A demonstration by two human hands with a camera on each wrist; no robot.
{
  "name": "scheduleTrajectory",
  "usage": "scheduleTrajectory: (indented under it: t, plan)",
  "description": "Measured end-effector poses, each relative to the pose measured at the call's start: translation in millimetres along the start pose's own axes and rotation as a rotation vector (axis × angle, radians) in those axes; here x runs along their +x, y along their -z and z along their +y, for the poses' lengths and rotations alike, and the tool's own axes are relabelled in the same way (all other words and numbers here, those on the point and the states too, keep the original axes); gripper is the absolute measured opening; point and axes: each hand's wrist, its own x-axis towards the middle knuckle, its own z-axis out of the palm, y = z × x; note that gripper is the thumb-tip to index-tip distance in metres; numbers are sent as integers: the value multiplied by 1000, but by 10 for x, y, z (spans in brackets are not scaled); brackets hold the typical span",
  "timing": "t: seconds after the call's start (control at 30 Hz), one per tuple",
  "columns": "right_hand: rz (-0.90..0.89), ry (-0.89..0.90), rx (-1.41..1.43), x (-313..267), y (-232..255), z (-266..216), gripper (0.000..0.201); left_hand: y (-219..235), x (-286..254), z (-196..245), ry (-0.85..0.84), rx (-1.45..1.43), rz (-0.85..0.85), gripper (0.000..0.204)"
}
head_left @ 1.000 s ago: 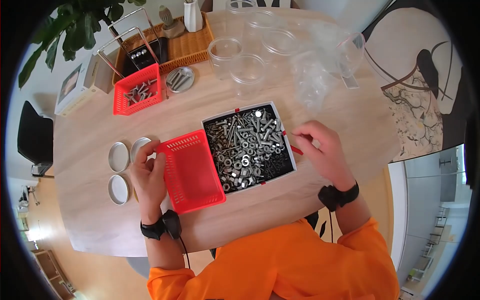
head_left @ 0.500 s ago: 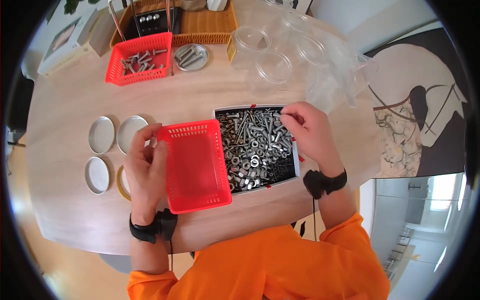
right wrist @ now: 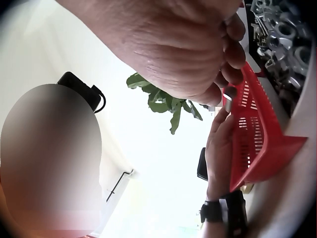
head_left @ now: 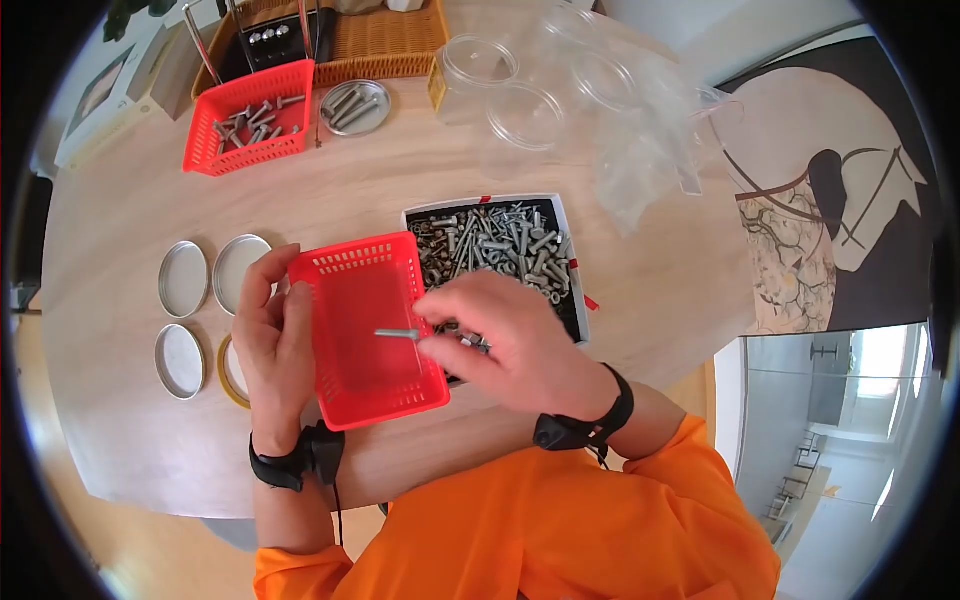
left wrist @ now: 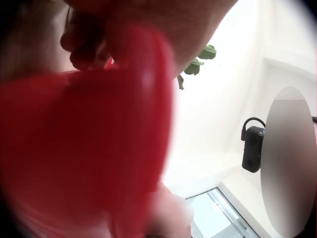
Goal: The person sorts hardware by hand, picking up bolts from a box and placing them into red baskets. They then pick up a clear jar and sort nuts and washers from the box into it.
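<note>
My left hand grips the left rim of a red plastic basket with slotted sides, held over the left edge of a box of mixed hardware. Between thumb and fingers of my right hand is a silver bolt, its shank pointing left over the basket's inside. No other piece shows in this basket. Bolts, screws and nuts fill the black-lined white box, partly hidden by the basket and right hand. In the right wrist view the basket sits close below the right fingers.
Several round metal lids lie left of the basket. At the back stand a second red basket with bolts, a round tin of larger bolts, and a wicker tray. Clear jars and a plastic bag are behind the box.
My right hand moved from beside the box to its upper right corner, took a bolt, and came left over the basket. The left hand keeps its grip; the head view shifted.
</note>
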Motion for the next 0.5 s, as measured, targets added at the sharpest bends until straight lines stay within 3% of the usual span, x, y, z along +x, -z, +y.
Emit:
scheduleTrajectory:
  t: [0.1,0.2,0.3,0.4,0.5]
  plan:
    - [165,29,-232,91,236,215,10,-21,9,-92,-76,-22,56,31]
    - [100,26,-593,179,434,468,8,-19,8,-107,-103,-22,65,30]
    - [5,16,-672,212,387,610,9,-30,17,-102,-90,-46,62,30]
    - [54,-53,-604,199,422,632,7,-39,14,-88,-108,-35,73,30]
    - [155,-410,-88,93,547,512,7,-37,11,-85,-108,-36,82,30]
